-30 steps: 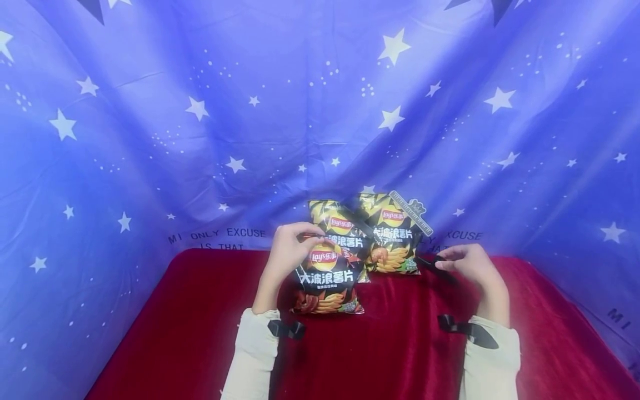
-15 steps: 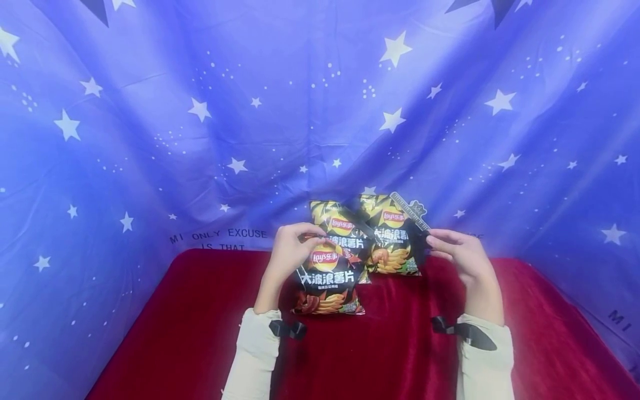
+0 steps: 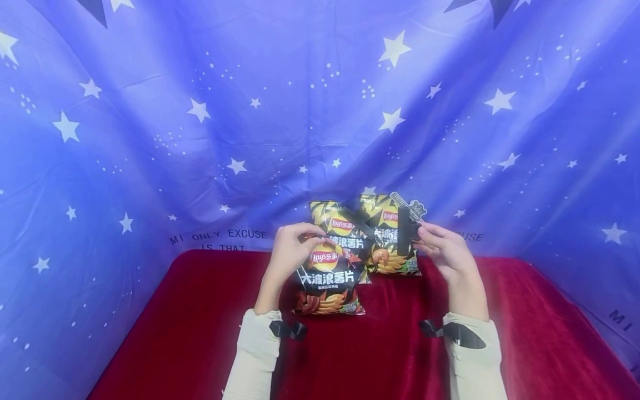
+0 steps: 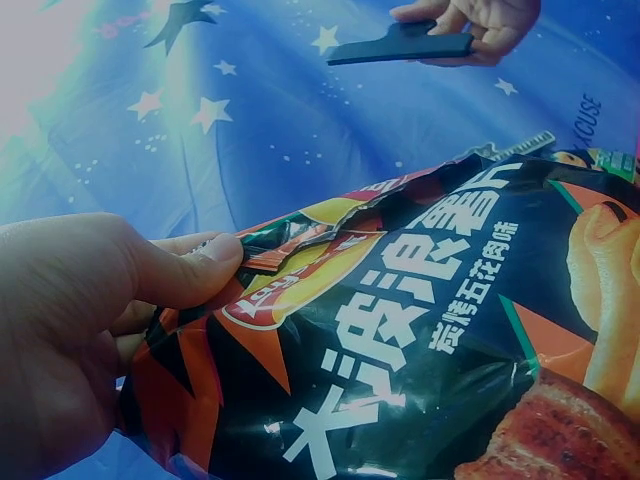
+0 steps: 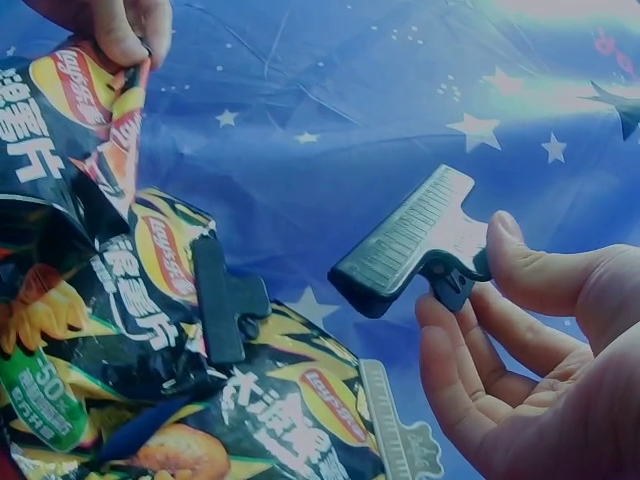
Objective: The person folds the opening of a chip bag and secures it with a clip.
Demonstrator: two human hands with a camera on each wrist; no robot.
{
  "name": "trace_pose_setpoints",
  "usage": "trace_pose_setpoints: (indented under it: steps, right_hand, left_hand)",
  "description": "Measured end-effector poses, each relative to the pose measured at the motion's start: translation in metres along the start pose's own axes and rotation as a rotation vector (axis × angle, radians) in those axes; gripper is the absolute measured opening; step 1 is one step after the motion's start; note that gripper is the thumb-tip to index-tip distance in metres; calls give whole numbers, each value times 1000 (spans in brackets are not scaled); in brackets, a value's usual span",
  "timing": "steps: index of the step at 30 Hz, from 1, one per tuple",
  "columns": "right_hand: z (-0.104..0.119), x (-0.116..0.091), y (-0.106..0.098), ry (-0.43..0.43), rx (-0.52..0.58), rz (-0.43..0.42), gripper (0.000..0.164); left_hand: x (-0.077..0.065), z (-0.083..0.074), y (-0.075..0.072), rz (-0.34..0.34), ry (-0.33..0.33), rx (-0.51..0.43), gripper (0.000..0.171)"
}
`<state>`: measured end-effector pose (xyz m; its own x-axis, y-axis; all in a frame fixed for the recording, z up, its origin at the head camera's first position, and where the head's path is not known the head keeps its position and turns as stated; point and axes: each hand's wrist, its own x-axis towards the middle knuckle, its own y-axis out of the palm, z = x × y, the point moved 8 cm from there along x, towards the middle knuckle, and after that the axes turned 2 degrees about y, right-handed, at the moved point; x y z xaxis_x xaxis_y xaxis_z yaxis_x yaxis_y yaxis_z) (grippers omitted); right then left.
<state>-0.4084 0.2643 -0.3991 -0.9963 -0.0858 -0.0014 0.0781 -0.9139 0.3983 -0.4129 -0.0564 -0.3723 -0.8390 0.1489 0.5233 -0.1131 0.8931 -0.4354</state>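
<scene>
In the head view my left hand (image 3: 292, 253) pinches the folded top corner of the front chip bag (image 3: 327, 297). The left wrist view shows the thumb (image 4: 215, 258) pressing the fold of that bag (image 4: 400, 330). My right hand (image 3: 447, 250) holds a black bag clip (image 3: 404, 230) by its handles, thumb on one side and fingers on the other. The right wrist view shows this clip (image 5: 400, 245) in the air, apart from the bags. Whether its jaws are parted is unclear.
Behind the front bag are two more chip bags: the left one (image 3: 332, 211) bears a black clip (image 5: 222, 305), the right one (image 3: 392, 264) a pale clip with a crown-like handle (image 3: 415, 208). A red cloth (image 3: 400, 344) covers the table; a starry blue curtain (image 3: 280, 133) hangs behind.
My right hand has moved left and up with the black clip, from beside the right rear bag to in front of its edge. The left hand and front bag have stayed put.
</scene>
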Motion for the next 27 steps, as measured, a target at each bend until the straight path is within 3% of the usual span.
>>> trace_pose_setpoints:
  steps: [8, 27]
  right_hand:
    - [0, -1, 9, 3, 6, -4, 28]
    - [-8, 2, 27, -30, -146, -20, 35]
  left_hand:
    - [0, 2, 0, -6, -6, 1, 14]
    - [1, 5, 2, -3, -2, -16, 15]
